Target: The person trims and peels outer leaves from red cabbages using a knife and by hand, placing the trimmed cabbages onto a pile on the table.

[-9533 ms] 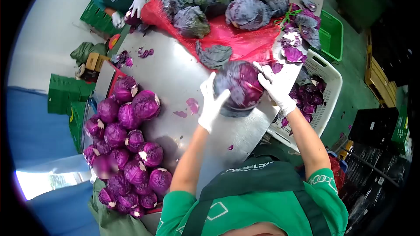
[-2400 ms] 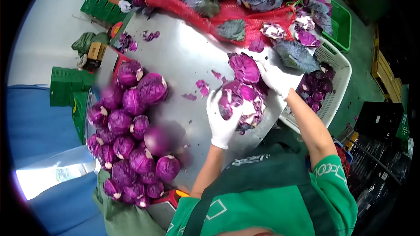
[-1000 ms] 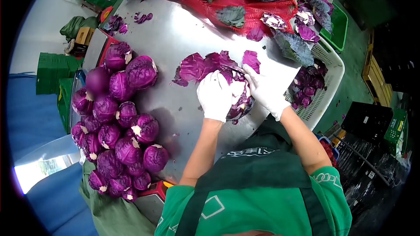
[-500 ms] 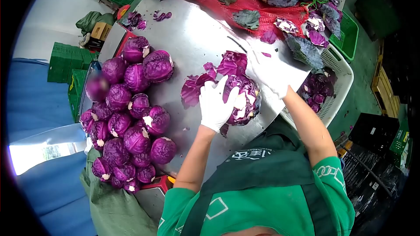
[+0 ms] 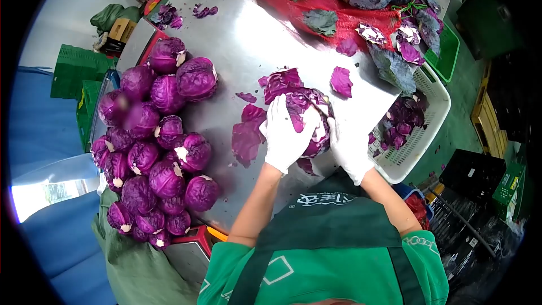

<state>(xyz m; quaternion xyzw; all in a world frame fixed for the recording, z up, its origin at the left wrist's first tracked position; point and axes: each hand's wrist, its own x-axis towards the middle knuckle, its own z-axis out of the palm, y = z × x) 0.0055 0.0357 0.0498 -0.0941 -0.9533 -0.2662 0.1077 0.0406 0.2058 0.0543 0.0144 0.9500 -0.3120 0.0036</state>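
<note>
A red cabbage [image 5: 307, 110] with pale cut ribs sits on the metal table in front of me, held between both gloved hands. My left hand [image 5: 285, 135] wraps its left side, thumb over the front. Against its right side presses my right hand [image 5: 349, 149], the fingers partly hidden by glare and by the cabbage. Loose purple leaves lie around it: one [image 5: 282, 83] behind, another [image 5: 248, 135] left of my left hand, and a third [image 5: 341, 82] to the right.
Many trimmed red cabbages [image 5: 164, 178] are heaped on the left of the table [image 5: 237, 39]. A red mesh sack [image 5: 316, 5] with untrimmed heads lies at the back. A white basket [image 5: 432, 130] at the right holds leaf scraps; a green crate [image 5: 450, 51] stands behind it.
My right hand has come down from the upper right, where a thin dark strip showed near it, onto the cabbage's right side. A loose leaf now lies right of the cabbage.
</note>
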